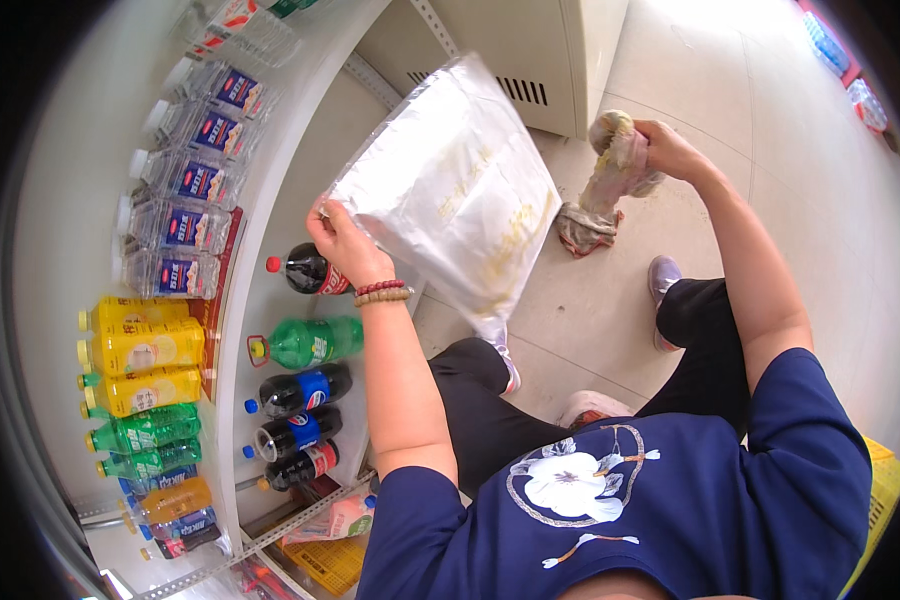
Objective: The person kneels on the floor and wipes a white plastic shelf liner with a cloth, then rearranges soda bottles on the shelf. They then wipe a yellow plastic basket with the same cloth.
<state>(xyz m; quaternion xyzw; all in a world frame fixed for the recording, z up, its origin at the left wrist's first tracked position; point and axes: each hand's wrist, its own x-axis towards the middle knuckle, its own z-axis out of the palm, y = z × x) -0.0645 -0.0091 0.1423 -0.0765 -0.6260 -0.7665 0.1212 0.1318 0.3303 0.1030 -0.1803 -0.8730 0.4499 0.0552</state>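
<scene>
My left hand (349, 244), with two bead bracelets at the wrist, grips the lower left edge of a flat silvery-white plastic bag (457, 172). The bag is tilted and carries yellowish marks; whether they are stains or worn print I cannot tell. Out to the right, my right hand (667, 150) clutches a crumpled, soiled pinkish cloth (622, 169). A grey cloth end with a reddish edge (589, 229) shows below it; whether it is the same cloth is unclear. Behind my left hand lies a dark cola bottle with a red cap (311, 268).
A white shelf (229, 420) at left bears clear water bottles (195, 180), yellow drink bottles (150, 352) and green bottles (150, 427). Large soda bottles (307, 390) stand on a lower level. A beige cabinet (525, 45) with vents stands ahead. Yellow crates (330, 559) sit below.
</scene>
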